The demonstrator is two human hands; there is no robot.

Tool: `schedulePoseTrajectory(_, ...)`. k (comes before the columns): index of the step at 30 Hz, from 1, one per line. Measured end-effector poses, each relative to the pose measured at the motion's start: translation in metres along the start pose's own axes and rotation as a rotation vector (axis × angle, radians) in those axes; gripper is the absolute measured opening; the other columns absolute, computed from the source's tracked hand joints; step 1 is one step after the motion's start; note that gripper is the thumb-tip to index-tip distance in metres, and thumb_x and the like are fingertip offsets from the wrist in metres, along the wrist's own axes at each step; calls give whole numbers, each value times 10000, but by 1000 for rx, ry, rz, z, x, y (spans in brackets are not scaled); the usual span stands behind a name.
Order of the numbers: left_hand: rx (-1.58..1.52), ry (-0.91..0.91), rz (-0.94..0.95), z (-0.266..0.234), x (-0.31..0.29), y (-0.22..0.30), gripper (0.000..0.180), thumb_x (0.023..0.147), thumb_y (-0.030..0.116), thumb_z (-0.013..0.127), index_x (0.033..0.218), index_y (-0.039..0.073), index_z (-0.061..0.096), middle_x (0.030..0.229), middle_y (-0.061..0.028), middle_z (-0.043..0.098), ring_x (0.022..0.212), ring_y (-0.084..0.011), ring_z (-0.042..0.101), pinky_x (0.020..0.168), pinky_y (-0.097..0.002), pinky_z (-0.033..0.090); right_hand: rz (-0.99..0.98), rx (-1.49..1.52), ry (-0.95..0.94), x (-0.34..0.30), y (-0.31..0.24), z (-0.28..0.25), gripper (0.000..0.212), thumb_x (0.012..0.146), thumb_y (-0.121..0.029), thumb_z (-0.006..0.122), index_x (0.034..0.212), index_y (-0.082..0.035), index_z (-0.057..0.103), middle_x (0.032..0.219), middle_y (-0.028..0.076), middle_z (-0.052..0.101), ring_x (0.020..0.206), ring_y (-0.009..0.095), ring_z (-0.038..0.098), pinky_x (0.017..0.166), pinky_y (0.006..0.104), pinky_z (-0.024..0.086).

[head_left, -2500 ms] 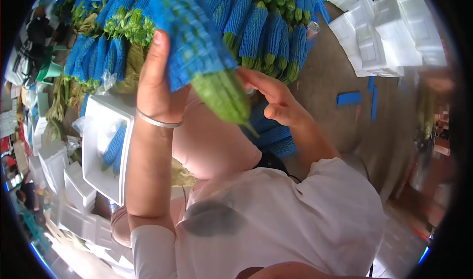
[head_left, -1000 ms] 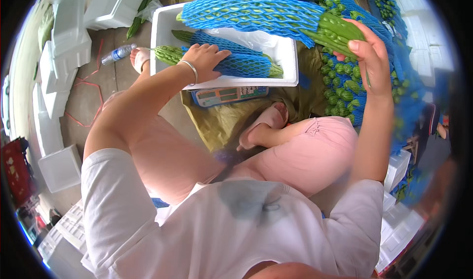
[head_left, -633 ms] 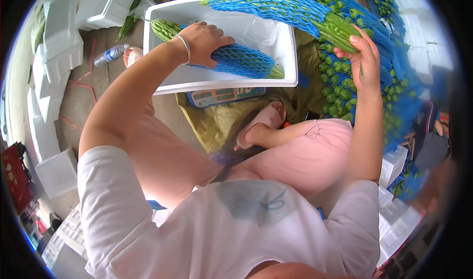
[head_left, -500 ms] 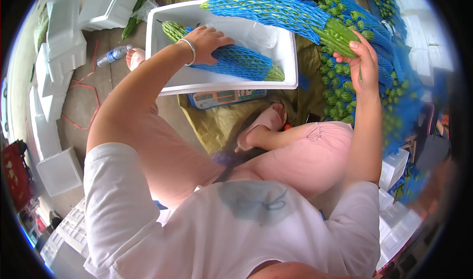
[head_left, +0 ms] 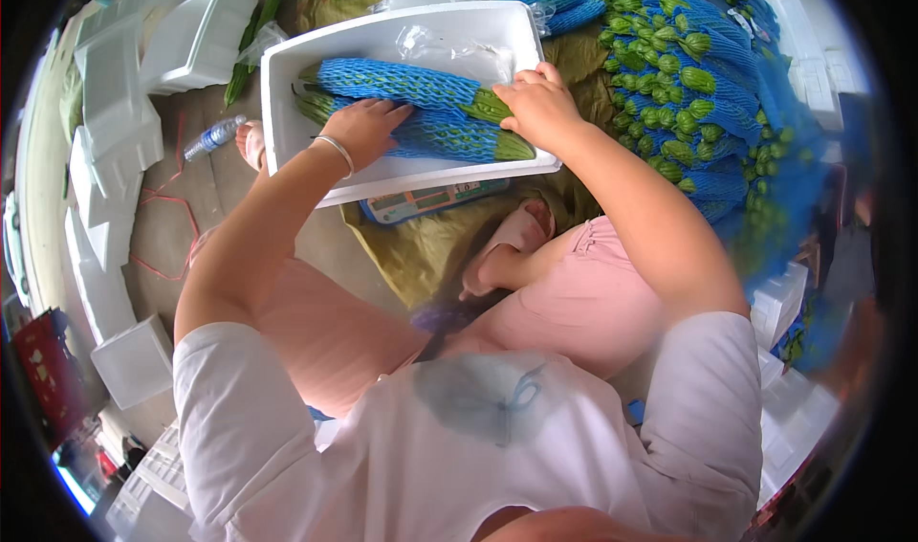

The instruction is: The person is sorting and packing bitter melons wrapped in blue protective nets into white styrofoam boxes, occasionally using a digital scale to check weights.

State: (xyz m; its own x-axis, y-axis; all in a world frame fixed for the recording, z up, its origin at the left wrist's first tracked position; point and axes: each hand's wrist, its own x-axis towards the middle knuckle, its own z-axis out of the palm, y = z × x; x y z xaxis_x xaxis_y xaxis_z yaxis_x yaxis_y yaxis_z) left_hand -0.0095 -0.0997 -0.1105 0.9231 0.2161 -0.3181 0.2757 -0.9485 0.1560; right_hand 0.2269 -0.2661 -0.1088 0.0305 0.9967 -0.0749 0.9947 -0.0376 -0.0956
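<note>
Two long green bitter melons in blue foam net sleeves lie side by side in a white foam box. My right hand reaches over the box's right rim, thumb and fingers about the bare green end of the far bitter melon. My left hand lies palm down with fingers stretched across the near bitter melon, its fingertips by the far one. Part of the near melon is hidden under that hand. Clear plastic film lines the box's far side.
The box rests on a scale over an olive-brown sheet. A big pile of netted bitter melons stands at the right. White foam boxes line the left, near a plastic bottle and red string.
My right hand has brought the far bitter melon leftward and down into the box, beside the near one. My left hand has shifted slightly left and nearer.
</note>
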Motion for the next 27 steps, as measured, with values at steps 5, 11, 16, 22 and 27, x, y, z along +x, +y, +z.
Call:
schedulePoseTrajectory(5,-43,153,-72,-29,-5,-4,360,792,220,651,1138,149,582,1147,-54,580,1058,-255,552,892,-373,465,-24,-112,4,11,-3,-4,233,730,-303,682,842,-98,690,858,46,657,934,237,553,883,361,356)
schedulePoseTrajectory(11,65,337,-20,-20,-13,-38,432,837,241,631,1244,157,512,1277,-93,496,1170,-290,481,993,-388,402,281,527,364,-5,20,-110,199,846,-128,479,744,-7,600,715,57,598,723,167,586,673,298,456)
schedulePoseTrajectory(16,129,243,14,0,-5,-37,512,855,297,613,1323,174,446,1372,-106,408,1233,-310,426,1041,-381,366,580,897,464,-150,137,-123,233,936,-252,508,901,-41,601,906,20,606,887,108,561,825,248,411)
schedulePoseTrajectory(22,-99,305,78,-12,1,8,319,834,238,620,1127,119,580,1134,-92,557,1047,-263,555,871,-386,463,1340,738,655,-436,170,-33,132,840,-187,640,792,-90,564,678,-39,512,594,54,485,571,215,414)
schedulePoseTrajectory(27,-509,55,-29,14,2,12,229,858,231,604,992,45,609,932,-136,652,859,-240,632,750,-330,472,1733,526,497,-573,106,106,309,712,-203,652,953,-10,628,908,115,652,853,217,611,767,334,456)
